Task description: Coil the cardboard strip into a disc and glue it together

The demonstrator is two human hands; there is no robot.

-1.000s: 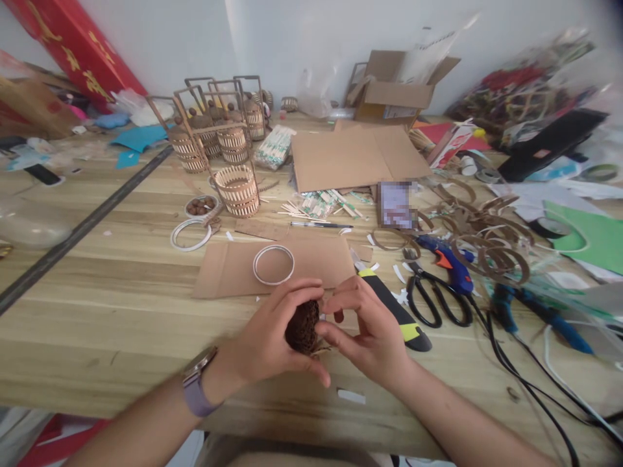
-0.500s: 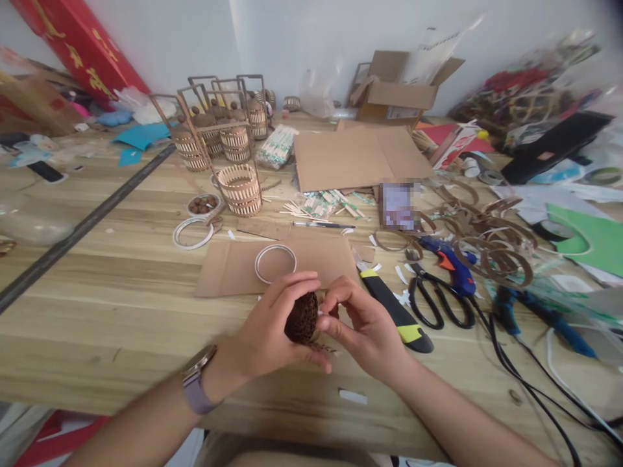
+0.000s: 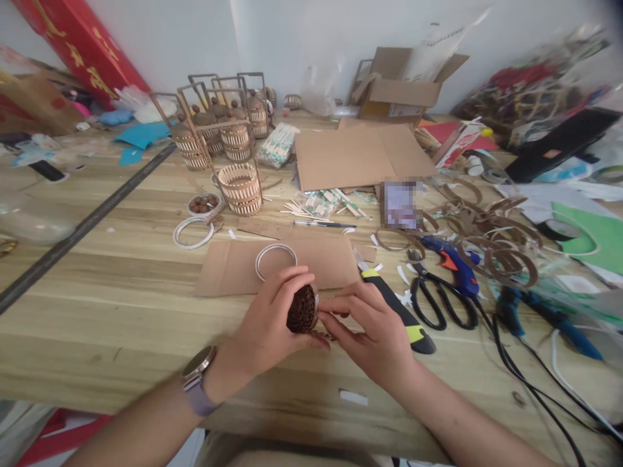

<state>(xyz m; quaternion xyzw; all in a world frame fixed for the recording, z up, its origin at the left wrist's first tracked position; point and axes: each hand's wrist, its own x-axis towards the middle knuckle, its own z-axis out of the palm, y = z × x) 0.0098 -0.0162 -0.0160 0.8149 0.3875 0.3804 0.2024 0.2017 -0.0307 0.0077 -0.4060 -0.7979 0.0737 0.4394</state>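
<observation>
A coiled brown corrugated-cardboard roll point(image 3: 302, 310) sits in the left hand point(image 3: 265, 324), just above the near part of the wooden surface point(image 3: 121, 344).
The left hand curves around the roll, fingers over the top and thumb beneath; the right hand point(image 3: 374, 334) has its thumb and fingertips pinched together at the roll's right edge, though whether they grip the small pale piece there cannot be told. Just beyond the left hand, a white ring point(image 3: 257, 263) lies on a flat cardboard piece point(image 3: 221, 269). A black-and-yellow utility knife point(image 3: 390, 301) lies just beside the right hand, with black-handled scissors point(image 3: 422, 272) and a blue glue gun point(image 3: 464, 275) farther right.
</observation>
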